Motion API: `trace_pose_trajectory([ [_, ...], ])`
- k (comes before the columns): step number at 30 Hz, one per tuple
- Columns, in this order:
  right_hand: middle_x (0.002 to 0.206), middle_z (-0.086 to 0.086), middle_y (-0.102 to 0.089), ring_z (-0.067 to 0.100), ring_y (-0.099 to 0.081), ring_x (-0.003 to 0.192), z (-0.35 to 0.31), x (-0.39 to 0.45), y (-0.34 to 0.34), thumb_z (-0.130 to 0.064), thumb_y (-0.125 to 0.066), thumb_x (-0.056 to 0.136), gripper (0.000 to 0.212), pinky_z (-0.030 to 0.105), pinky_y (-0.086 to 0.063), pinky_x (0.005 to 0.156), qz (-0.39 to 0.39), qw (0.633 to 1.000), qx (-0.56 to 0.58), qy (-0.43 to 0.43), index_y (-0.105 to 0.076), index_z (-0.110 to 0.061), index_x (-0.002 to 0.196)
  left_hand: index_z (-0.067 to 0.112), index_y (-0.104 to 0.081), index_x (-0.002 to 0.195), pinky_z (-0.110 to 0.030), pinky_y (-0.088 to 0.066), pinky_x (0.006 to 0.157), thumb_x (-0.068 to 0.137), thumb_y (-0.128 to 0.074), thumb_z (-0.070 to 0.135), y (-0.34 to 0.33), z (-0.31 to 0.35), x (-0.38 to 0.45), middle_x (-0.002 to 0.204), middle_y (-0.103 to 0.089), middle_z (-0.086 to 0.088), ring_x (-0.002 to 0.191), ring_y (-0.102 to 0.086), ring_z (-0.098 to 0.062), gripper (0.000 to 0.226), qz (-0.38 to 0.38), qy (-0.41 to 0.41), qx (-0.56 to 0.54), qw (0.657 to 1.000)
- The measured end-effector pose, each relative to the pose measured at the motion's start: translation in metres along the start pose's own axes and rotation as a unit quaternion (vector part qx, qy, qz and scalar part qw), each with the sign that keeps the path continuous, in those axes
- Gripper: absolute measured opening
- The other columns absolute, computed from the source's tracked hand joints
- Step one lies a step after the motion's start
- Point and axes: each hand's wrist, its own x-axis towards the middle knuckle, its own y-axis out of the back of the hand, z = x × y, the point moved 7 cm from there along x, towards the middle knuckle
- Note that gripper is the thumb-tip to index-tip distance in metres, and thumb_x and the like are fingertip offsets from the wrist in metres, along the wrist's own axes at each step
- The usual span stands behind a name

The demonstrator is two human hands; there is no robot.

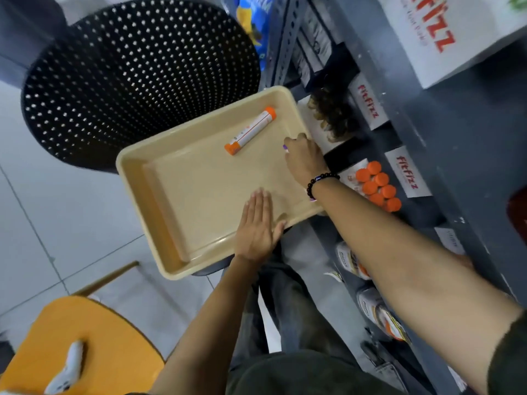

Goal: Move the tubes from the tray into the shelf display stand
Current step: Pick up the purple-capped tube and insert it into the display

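A beige tray [159, 212] sits tilted in front of the grey shelf [445, 132]. One white tube with orange caps [251, 131] lies in the tray's far part. My left hand [258, 226] rests flat on the tray's near rim, fingers spread, holding nothing. My right hand [303, 159], with a bead bracelet on the wrist, hovers over the tray's right side a short way from the tube, fingers curled down and nothing seen in them. On the shelf, the display stand [407, 172] holds several upright tubes with orange caps [377, 185].
A black perforated chair back [128, 75] stands behind the tray. An orange seat [85, 346] with a white controller [68, 369] is at the lower left. White "fitfizz" boxes [368, 101] and jars [370, 306] fill the shelf levels. Pale floor tiles lie to the left.
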Motion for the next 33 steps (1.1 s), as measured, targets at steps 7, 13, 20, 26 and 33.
trace_pose_trajectory([
  [7, 0.101, 0.024, -0.059, 0.04, -0.058, 0.086, 0.012, -0.049, 0.108, -0.011, -0.051, 0.086, 0.015, 0.032, -0.037, 0.063, 0.132, 0.98, 0.139, -0.048, -0.061, -0.007, 0.097, -0.013, -0.043, 0.127, -0.059, -0.039, 0.098, 0.088, -0.06, 0.023, 0.037, 0.03, 0.007, 0.132, -0.048, -0.032, 0.122, -0.047, -0.046, 0.056, 0.016, -0.06, 0.002, 0.998],
  [13, 0.09, 0.014, -0.059, 0.037, -0.06, 0.086, 0.052, -0.14, 0.214, -0.02, -0.058, 0.085, 0.028, 0.035, -0.047, 0.071, 0.276, 0.939, 0.168, -0.115, -0.064, -0.018, 0.113, -0.015, -0.043, 0.126, -0.057, -0.04, 0.098, 0.092, -0.035, 0.028, 0.098, 0.104, 0.028, 0.131, -0.048, -0.034, 0.121, -0.047, -0.047, 0.056, 0.068, -0.212, 0.015, 0.975],
  [20, 0.085, 0.015, -0.061, 0.032, -0.062, 0.08, 0.111, -0.257, 0.284, -0.017, -0.065, 0.082, 0.032, 0.035, -0.051, 0.074, 0.423, 0.869, 0.166, -0.195, -0.065, -0.014, 0.113, -0.011, -0.029, 0.136, -0.05, -0.022, 0.114, 0.095, -0.04, 0.028, 0.135, 0.211, 0.049, 0.145, -0.03, -0.031, 0.136, -0.027, -0.043, 0.057, 0.114, -0.338, -0.011, 0.934],
  [26, 0.09, 0.009, -0.067, 0.011, -0.048, 0.068, 0.156, -0.314, 0.313, -0.02, -0.069, 0.076, 0.031, 0.023, -0.042, 0.072, 0.505, 0.813, 0.188, -0.223, -0.067, -0.017, 0.107, -0.01, -0.022, 0.139, -0.049, -0.013, 0.117, 0.097, -0.041, 0.031, 0.131, 0.28, 0.061, 0.149, -0.022, -0.031, 0.14, -0.017, -0.042, 0.061, 0.082, -0.371, 0.033, 0.924],
  [33, 0.101, 0.0, -0.065, 0.013, -0.059, 0.077, 0.197, -0.33, 0.324, -0.02, -0.066, 0.075, 0.044, 0.024, -0.045, 0.067, 0.469, 0.808, 0.247, -0.257, -0.053, -0.021, 0.117, 0.002, -0.006, 0.145, -0.04, 0.0, 0.118, 0.097, -0.017, 0.047, 0.1, 0.291, 0.074, 0.156, -0.008, -0.018, 0.144, -0.003, -0.029, 0.067, 0.032, -0.349, 0.111, 0.93],
])
